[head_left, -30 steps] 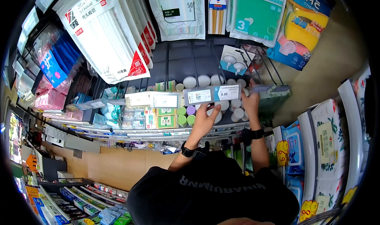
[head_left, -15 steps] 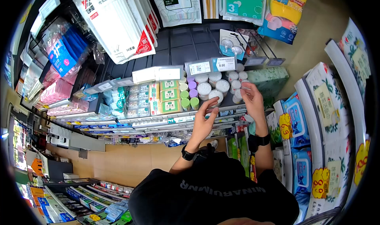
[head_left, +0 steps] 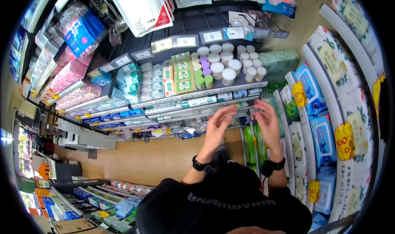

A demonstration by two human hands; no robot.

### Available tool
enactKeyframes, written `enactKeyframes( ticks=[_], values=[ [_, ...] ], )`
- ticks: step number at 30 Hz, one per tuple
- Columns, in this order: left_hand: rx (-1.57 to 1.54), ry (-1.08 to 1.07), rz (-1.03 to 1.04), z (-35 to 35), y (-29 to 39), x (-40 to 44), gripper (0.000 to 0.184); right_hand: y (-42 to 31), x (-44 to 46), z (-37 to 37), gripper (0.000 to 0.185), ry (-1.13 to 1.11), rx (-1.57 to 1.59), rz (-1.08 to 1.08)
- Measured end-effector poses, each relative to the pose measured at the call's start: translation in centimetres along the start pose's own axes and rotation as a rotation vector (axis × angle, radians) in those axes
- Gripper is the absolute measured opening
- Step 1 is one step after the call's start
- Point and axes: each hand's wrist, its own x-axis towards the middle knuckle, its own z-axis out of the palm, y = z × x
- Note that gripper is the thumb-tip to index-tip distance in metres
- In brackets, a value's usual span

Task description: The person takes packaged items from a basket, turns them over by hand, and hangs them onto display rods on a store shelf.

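My left hand (head_left: 218, 127) hovers in front of the shelf, palm turned inward, its fingers loosely bent and apart from the thumb. Facing it is my right hand (head_left: 267, 122), also with bent, spread fingers; I see nothing held in either. Above and beyond them, round tubs with white lids (head_left: 228, 76) stand in rows on the shelf. Smaller white-lidded containers (head_left: 251, 74) are to their right. Left of the tubs are green-capped containers (head_left: 199, 82), purple-capped ones (head_left: 207, 72) and yellow-green boxes (head_left: 184, 86).
A pale green patterned box (head_left: 279, 65) sits at the shelf's right end. Price tags (head_left: 212, 36) hang above the tubs. Blue wipe packs (head_left: 322, 136) fill shelves close on the right. Tiled floor (head_left: 164, 157) stretches to the left below me.
Both hands have come down and back from the tubs and small containers to in front of the lower shelf edge. The view has shifted, showing the tubs uncovered.
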Motion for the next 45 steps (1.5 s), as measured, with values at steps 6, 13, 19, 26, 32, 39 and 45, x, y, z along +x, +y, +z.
enactKeyframes(
  ticks=[6,13,19,26,32,39,45],
  values=[
    [-0.009,-0.033,-0.021,-0.1,-1.6,-3.7,0.032,-2.8,-7.5,-1.4,0.041,0.073,-0.075,0.023],
    [-0.026,-0.127,-0.075,-0.7,-0.1,-8.3,0.031,-4.1,-12.3,-0.7,0.042,0.127,-0.001,0.046],
    [0.003,-0.159,-0.060,-2.6,0.9,-13.1,0.030,-5.7,-16.4,2.6,0.041,0.114,-0.070,0.014],
    [-0.002,-0.142,-0.102,-4.3,2.2,-18.3,0.029,-8.2,-24.5,6.4,0.040,0.246,-0.048,0.043],
    [-0.032,-0.148,-0.113,-3.8,2.2,-23.0,0.027,-10.4,-32.3,8.2,0.042,0.370,-0.086,0.052],
    [-0.051,-0.343,-0.215,-0.7,1.7,-26.3,0.028,-11.8,-40.2,7.8,0.041,0.582,-0.141,0.063],
    [-0.034,-0.585,-0.264,3.8,0.9,-28.5,0.027,-13.2,-46.0,7.3,0.040,0.782,-0.186,0.032]
  ],
)
